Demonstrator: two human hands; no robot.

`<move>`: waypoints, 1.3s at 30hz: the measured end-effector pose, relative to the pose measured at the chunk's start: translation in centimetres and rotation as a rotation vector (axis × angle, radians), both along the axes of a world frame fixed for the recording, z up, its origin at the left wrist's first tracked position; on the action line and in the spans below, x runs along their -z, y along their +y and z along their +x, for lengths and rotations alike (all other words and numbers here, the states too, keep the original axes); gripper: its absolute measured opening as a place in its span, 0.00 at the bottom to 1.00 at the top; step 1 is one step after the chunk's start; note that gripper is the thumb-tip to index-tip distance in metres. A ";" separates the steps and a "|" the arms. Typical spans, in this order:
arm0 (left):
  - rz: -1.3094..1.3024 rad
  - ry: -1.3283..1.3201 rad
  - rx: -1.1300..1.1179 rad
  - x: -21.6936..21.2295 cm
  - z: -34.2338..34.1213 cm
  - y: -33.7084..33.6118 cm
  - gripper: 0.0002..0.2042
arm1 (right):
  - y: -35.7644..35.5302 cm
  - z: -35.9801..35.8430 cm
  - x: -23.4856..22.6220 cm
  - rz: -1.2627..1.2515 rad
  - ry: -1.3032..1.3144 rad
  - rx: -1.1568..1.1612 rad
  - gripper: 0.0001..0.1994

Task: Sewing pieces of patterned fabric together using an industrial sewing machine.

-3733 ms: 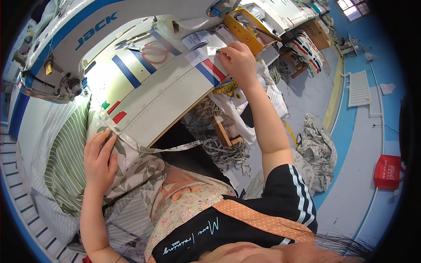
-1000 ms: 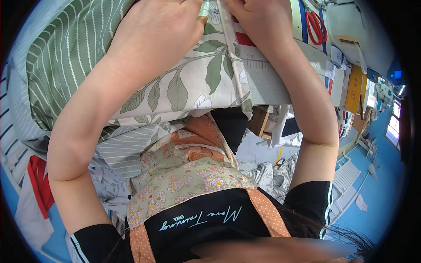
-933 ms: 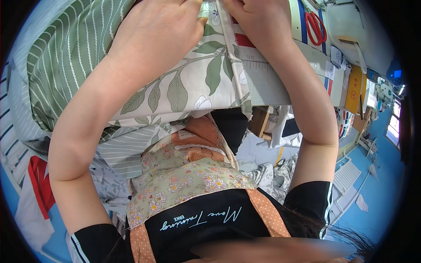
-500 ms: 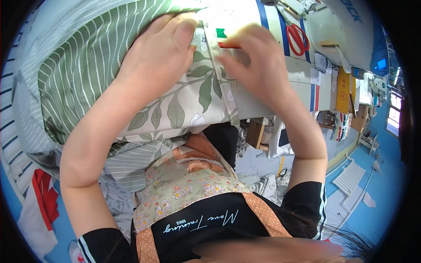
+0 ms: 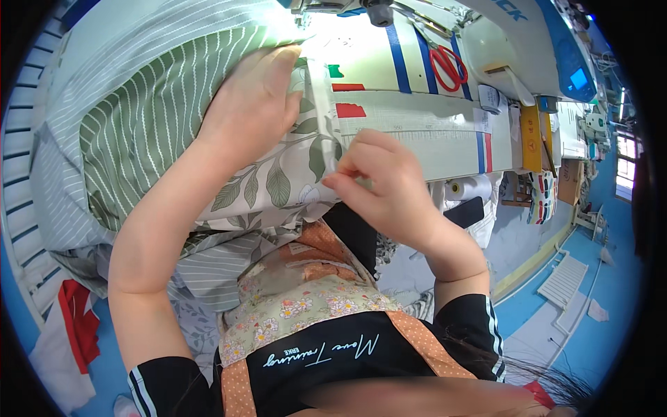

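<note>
My left hand (image 5: 251,104) lies flat on a green fabric piece (image 5: 160,118) with white stripes and a leaf-print panel (image 5: 271,187), pressing it onto the sewing table (image 5: 417,132). My right hand (image 5: 379,177) pinches the white edge strip (image 5: 321,104) of that fabric near the table's front edge. The strip runs up toward the sewing machine's needle area (image 5: 347,10) at the top of the view.
Red-handled scissors (image 5: 448,64) lie on the machine bed beside blue tape lines. Red and green tape marks (image 5: 345,97) sit next to the fabric edge. A white thread cone (image 5: 469,187) hangs under the table. Striped cloth piles (image 5: 62,229) lie at left.
The view has tilted up, bringing the machine head in. My right hand slid back along the fabric edge toward me and now pinches the strip; my left hand stays flat on the fabric.
</note>
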State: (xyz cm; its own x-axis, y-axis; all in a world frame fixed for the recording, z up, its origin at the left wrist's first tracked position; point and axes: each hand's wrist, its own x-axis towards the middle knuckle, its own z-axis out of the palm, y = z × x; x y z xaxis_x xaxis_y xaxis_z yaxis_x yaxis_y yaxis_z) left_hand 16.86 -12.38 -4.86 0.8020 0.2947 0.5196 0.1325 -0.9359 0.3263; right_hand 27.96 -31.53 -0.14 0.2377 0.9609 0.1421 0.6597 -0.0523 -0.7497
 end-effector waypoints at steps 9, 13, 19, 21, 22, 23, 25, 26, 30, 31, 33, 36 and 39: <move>0.059 0.047 0.038 -0.2 -0.2 0.1 0.21 | 0.0 -1.7 1.7 0.047 -0.200 -0.006 0.10; -0.016 0.114 0.022 -0.1 -0.3 0.1 0.22 | -0.1 -1.4 1.9 0.063 -0.250 -0.024 0.10; -0.008 0.117 0.031 -0.2 -0.3 0.2 0.22 | -0.1 -0.9 1.8 0.056 -0.236 -0.053 0.10; 0.027 0.087 0.037 -0.4 -0.1 0.2 0.21 | -0.1 -0.7 1.7 0.062 -0.238 -0.061 0.10; 0.062 0.056 0.043 -0.5 0.0 0.1 0.19 | -0.1 -0.7 1.6 0.053 -0.237 -0.070 0.10; 0.099 0.024 0.048 -0.6 0.1 0.1 0.18 | -0.1 -0.6 1.4 0.044 -0.236 -0.079 0.10; 0.065 0.057 0.042 -0.4 0.0 0.2 0.19 | 0.1 0.0 0.9 0.040 -0.237 -0.089 0.10; 0.031 0.091 0.035 -0.4 -0.1 0.2 0.21 | 0.3 0.9 0.5 0.017 -0.217 -0.125 0.09; 0.045 0.081 0.024 -0.8 -0.3 0.0 0.19 | 3.5 4.1 -0.5 0.098 -0.203 -0.160 0.09; 0.064 0.055 0.031 -0.9 -0.1 0.1 0.18 | 4.7 4.8 -0.4 0.213 -0.228 -0.115 0.12; 0.065 0.054 0.029 -0.7 0.1 0.0 0.18 | 6.3 6.3 0.9 0.230 -0.307 -0.160 0.16; 0.056 0.065 0.006 -0.5 0.1 -0.1 0.18 | 7.3 7.3 2.9 0.257 -0.449 -0.268 0.22; 0.052 0.082 -0.004 -0.7 0.0 -0.2 0.19 | 7.2 7.6 3.4 0.199 -0.501 -0.284 0.26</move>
